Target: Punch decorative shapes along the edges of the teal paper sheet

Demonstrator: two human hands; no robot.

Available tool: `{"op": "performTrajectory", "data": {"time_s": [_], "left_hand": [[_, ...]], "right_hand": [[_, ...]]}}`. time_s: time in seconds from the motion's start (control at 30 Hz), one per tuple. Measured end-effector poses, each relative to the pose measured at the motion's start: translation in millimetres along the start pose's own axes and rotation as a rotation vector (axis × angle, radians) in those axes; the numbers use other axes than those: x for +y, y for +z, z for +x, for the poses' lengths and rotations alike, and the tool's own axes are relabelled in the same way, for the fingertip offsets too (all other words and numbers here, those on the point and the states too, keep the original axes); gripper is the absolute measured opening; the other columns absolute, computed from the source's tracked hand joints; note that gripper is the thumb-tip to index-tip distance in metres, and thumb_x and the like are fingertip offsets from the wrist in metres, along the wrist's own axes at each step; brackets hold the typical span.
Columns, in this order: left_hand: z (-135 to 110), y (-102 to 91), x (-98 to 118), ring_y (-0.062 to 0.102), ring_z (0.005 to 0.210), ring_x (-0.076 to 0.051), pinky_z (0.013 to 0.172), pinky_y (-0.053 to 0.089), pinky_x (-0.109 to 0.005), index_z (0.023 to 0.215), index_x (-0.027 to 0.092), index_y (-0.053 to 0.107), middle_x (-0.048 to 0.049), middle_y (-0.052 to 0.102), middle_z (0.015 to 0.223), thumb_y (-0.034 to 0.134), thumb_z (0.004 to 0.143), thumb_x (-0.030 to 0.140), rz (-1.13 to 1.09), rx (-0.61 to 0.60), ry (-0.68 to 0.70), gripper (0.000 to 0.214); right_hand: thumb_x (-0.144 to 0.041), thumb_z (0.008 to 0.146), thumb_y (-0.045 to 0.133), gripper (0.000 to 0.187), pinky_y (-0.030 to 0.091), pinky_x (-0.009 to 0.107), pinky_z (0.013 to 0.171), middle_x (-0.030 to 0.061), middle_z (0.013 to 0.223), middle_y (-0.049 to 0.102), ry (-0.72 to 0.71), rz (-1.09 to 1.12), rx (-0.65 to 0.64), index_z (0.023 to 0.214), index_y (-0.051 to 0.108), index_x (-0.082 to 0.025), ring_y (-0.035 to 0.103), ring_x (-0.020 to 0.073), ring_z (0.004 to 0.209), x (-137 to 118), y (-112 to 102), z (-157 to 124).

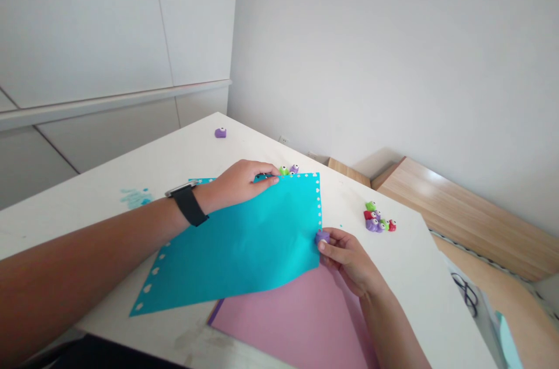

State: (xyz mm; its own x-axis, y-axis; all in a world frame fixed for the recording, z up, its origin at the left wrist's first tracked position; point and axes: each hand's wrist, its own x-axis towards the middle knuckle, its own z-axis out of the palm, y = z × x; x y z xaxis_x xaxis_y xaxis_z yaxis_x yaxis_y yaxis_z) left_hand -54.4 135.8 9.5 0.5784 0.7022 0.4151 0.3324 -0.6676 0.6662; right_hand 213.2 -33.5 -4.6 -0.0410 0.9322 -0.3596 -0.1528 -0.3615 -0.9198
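Note:
A teal paper sheet point(231, 247) lies tilted across the white table point(105, 229), with small heart-shaped holes punched along its edges. My left hand point(240, 185), a black-strapped watch on its wrist, grips the sheet's far edge. My right hand point(349, 258) pinches a small purple craft punch point(322, 237) onto the sheet's right edge. A pink paper sheet point(292, 322) lies partly under the teal one, close to my right hand. Two small punches, one green point(283, 170) and one purple point(294, 169), stand just beyond my left fingers.
A cluster of several small punches point(377, 219) stands to the right, and a lone purple punch point(220, 133) sits near the far corner. Teal paper specks point(135, 198) lie left. A wooden surface point(458, 212) sits lower beyond the table's right edge, below a wall.

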Motion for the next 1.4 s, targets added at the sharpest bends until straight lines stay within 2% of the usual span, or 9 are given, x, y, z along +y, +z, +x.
{"op": "performTrajectory", "data": {"time_s": [0.23, 0.53, 1.0, 1.3, 1.4], "left_hand": [[2, -0.8, -1, 0.069, 0.098, -0.021, 0.085, 0.05, -0.028, 0.104, 0.027, 0.074, 0.0013, 0.076, 0.107, 0.055, 0.093, 0.042, -0.01, 0.039, 0.034, 0.026], [1, -2.8, 3, 0.068, 0.102, -0.022, 0.091, 0.05, -0.03, 0.105, 0.026, 0.074, 0.0006, 0.076, 0.109, 0.056, 0.093, 0.041, -0.028, 0.056, 0.032, 0.026], [0, -4.5, 8, 0.068, 0.103, -0.024, 0.093, 0.051, -0.032, 0.105, 0.025, 0.074, -0.0016, 0.076, 0.109, 0.054, 0.093, 0.043, 0.045, 0.103, 0.043, 0.029], [-3, -5.2, 10, 0.068, 0.103, -0.023, 0.093, 0.05, -0.032, 0.108, 0.026, 0.073, -0.0016, 0.075, 0.112, 0.052, 0.095, 0.041, 0.129, 0.123, 0.08, 0.029], [-3, -5.0, 8, 0.068, 0.103, -0.023, 0.092, 0.049, -0.032, 0.108, 0.026, 0.073, -0.0016, 0.075, 0.111, 0.051, 0.095, 0.041, 0.191, 0.127, 0.089, 0.029]], "right_hand": [[-0.037, 0.068, 0.086, 0.037, 0.019, 0.024, 0.049, -0.0025, 0.067, 0.05, -0.038, -0.052, -0.01, 0.093, 0.07, -0.015, 0.036, 0.0071, 0.055, 1, 0, 0], [-0.035, 0.073, 0.082, 0.032, 0.019, 0.024, 0.05, -0.003, 0.068, 0.047, -0.064, -0.049, -0.053, 0.096, 0.071, -0.015, 0.033, 0.0072, 0.056, 2, -1, -1], [-0.037, 0.069, 0.086, 0.037, 0.021, 0.024, 0.052, -0.0025, 0.067, 0.05, -0.068, -0.048, -0.004, 0.097, 0.072, -0.016, 0.033, 0.0079, 0.056, 2, 2, -1], [-0.035, 0.067, 0.087, 0.036, 0.026, 0.023, 0.052, -0.0019, 0.068, 0.053, -0.086, 0.008, -0.014, 0.093, 0.073, -0.016, 0.038, 0.008, 0.057, 1, 7, -1], [-0.035, 0.064, 0.089, 0.037, 0.034, 0.023, 0.057, 0.0002, 0.073, 0.059, -0.071, 0.051, -0.019, 0.092, 0.073, -0.017, 0.046, 0.0101, 0.062, 0, 8, -1]]}}
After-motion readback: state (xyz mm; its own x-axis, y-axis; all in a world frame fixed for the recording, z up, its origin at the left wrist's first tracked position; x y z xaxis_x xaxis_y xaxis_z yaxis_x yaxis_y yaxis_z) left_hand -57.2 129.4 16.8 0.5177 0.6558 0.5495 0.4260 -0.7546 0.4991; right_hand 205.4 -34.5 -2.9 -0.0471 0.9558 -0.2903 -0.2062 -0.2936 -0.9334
